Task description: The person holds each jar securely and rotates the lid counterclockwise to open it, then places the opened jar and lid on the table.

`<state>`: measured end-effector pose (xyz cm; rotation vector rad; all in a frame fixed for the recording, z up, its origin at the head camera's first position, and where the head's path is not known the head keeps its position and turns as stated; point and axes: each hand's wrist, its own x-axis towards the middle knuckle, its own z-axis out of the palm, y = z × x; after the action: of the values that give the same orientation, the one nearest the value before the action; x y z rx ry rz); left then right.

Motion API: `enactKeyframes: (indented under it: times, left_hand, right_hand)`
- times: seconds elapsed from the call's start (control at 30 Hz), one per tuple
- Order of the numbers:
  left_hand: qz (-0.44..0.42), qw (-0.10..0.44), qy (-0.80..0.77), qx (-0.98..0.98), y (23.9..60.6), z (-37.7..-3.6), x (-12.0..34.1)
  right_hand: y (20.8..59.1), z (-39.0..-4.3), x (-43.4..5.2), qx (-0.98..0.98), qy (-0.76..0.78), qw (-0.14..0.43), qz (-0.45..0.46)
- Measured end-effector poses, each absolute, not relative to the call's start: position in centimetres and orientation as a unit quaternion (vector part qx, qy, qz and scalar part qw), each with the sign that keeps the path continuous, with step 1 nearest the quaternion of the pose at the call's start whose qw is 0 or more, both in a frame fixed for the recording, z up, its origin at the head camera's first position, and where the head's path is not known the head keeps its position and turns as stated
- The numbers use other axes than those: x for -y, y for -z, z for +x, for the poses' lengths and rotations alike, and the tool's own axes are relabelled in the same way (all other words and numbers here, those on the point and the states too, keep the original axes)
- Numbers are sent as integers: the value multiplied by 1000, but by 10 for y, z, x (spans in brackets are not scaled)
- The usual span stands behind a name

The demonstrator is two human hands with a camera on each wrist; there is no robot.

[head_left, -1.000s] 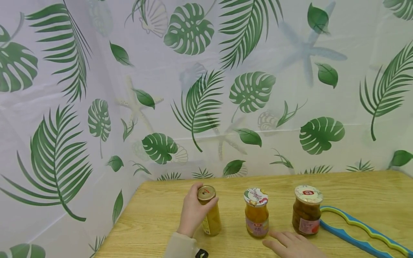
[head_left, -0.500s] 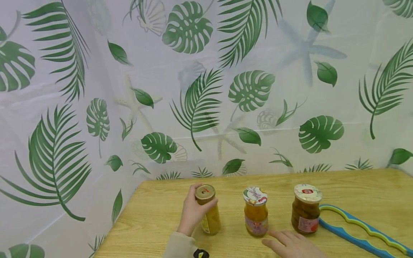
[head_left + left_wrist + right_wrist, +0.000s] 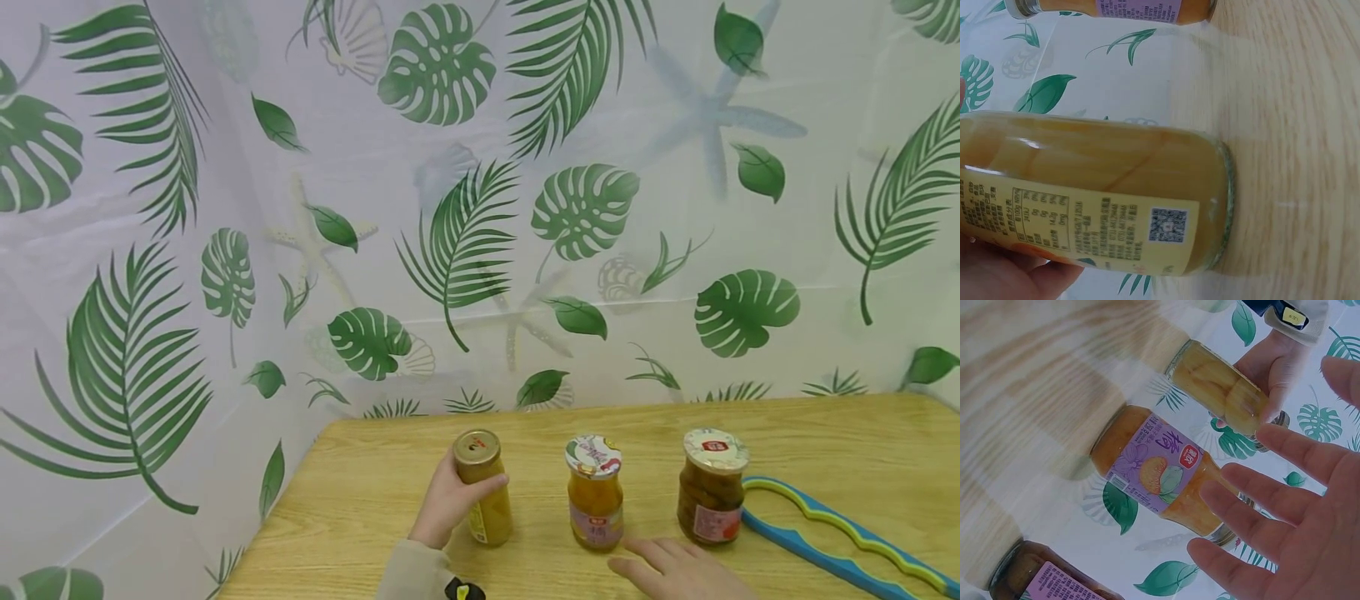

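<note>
Head view looks down; close wrist views share the jars [image 3: 592,492].

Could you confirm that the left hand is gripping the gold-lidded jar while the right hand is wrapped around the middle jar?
Not quite. In the head view the right hand lies open on the table, in front of the middle jar, without holding it. The left hand does grip the gold-lidded jar.

Upright on the wood stands the yellow-fruit jar [image 3: 483,492], gold lid on, white printed label facing the palm, wrapped by the left hand [image 3: 447,507] just under the lid, fingers curled round the glass.
</note>
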<state>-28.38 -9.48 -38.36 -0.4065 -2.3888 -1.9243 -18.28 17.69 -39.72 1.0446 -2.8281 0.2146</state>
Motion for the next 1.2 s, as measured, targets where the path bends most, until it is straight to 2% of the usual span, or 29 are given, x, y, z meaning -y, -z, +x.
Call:
enactKeyframes:
  times: [0.5,0.77,1.03,1.2]
  left_hand:
    - [-138,21,624,769,388,-287,95]
    - [-136,23,625,768,389,-287,95]
    - [-138,18,628,766,389,-288,96]
    - [-134,11,630,765,389,-287,96]
  right_hand:
    - [392,-185,-183,941,-84,31,328]
    - [383,-183,-194,928,-57,136,341]
    - [362,-178,-204,951,-76,128,271]
    - [354,-177,-216,935,-77,202,282]
